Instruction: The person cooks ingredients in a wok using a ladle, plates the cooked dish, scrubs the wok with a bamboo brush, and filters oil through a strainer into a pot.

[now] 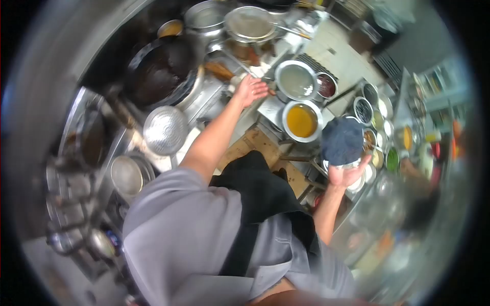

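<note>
My left hand (251, 91) is stretched out with its fingers apart and nothing in it, between the wok side and the metal pots. Nearest to it are a wide pot of cloudy liquid (296, 80) and a pot of yellow-orange liquid (302, 121). My right hand (347, 173) is palm up with the thumb out to the side. A dark blue cloth (343, 138), bunched into a rounded shape, rests over its fingers and hides them. Beneath the cloth, the pale rim of a bowl partly shows.
A large dark wok (166, 69) sits on the stove at upper left. A perforated metal ladle (166, 130) lies near it, and a strainer (250, 24) stands beyond. Several ingredient bowls, one a bowl of dark food (363, 109), line the right counter. Cardboard (252, 145) covers the floor.
</note>
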`<state>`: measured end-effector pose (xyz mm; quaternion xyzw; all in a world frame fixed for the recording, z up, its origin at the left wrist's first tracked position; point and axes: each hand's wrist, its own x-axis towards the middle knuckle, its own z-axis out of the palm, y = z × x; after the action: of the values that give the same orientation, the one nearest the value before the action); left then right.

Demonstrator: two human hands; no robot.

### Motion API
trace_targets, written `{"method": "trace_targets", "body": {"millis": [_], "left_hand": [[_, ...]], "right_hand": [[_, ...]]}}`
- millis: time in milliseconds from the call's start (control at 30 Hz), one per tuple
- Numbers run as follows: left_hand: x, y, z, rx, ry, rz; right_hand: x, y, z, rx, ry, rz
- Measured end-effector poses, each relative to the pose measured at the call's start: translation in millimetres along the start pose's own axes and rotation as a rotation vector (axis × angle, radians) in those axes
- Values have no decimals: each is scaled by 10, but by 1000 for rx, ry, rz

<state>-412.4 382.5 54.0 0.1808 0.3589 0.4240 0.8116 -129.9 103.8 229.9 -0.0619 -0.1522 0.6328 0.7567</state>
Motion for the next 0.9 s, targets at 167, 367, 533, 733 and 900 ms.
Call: {"method": "trace_targets", "body": {"millis": [167,367,533,733,900], "left_hand": [[570,733,85,-126,-8,17],[1166,859,30,-122,25,-236],[1061,849,315,86,172,-178],[619,1157,316,18,173,-60],[-297,1513,375,18,294,61]], "right_hand": [[848,375,-195,-35,190,98],[1361,917,-433,5,99,293],[2040,1044,-1068,106,214,403],[3445,1113,-1745,-227,269,431],[4757,1563,-1953,-1033,437,313]]}}
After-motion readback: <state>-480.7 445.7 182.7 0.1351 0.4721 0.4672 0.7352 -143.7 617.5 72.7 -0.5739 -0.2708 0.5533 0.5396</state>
